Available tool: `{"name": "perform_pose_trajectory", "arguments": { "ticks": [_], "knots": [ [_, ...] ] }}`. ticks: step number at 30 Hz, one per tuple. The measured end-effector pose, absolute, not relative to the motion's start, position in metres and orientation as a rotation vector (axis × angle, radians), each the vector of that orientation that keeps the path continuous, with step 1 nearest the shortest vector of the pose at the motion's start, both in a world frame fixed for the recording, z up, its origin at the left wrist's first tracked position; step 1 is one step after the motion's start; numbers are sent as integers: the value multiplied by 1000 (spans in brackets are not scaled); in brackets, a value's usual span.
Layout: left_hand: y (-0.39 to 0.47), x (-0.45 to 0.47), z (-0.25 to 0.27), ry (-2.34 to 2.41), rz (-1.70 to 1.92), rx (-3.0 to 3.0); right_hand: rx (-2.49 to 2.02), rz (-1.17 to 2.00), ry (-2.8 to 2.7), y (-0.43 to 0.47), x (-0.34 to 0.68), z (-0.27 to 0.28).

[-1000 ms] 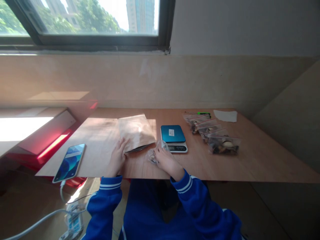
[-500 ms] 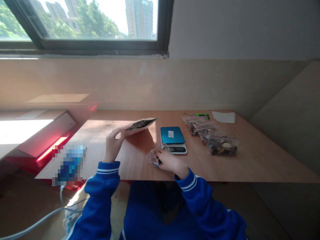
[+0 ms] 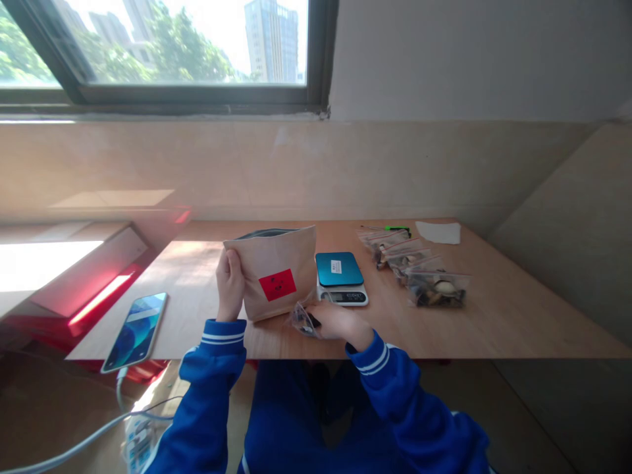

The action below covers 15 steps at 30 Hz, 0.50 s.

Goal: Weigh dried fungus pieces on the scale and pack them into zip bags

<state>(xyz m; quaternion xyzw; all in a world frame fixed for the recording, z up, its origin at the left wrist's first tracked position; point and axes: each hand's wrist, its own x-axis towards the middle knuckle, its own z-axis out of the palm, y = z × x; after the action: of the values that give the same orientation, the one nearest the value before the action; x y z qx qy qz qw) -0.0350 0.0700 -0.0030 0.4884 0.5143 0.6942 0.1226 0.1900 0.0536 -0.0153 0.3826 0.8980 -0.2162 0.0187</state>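
As the apparent step, the kraft pouch [image 3: 279, 260] is gripped upright by the left hand [image 3: 230, 283], at eleven o'clock from the clear bag [image 3: 302, 318]. The grip of the right hand [image 3: 338, 320] there cannot be told; steadiness seems called for.

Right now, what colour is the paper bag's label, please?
The label is mostly red, clearest in the head view.

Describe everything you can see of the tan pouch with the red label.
The tan pouch looks like kraft paper, with a dark lining showing at its open top. A red, four-sided label with dark marks sits on its front. The left hand grips its left edge, holding it upright and slightly tilted, just left of the scale. A clear bag overlaps its lower right corner; whether they touch is unclear.
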Motion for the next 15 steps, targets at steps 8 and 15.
{"name": "perform_pose_trajectory", "arguments": {
  "ticks": [8,15],
  "knots": [
    [54,-23,-6,1464,1881,1450,1206,-518,2727,50,184,-21],
    [33,-10,-15,1580,1910,1345,1115,-722,2808,49,189,-10]
  ]
}}
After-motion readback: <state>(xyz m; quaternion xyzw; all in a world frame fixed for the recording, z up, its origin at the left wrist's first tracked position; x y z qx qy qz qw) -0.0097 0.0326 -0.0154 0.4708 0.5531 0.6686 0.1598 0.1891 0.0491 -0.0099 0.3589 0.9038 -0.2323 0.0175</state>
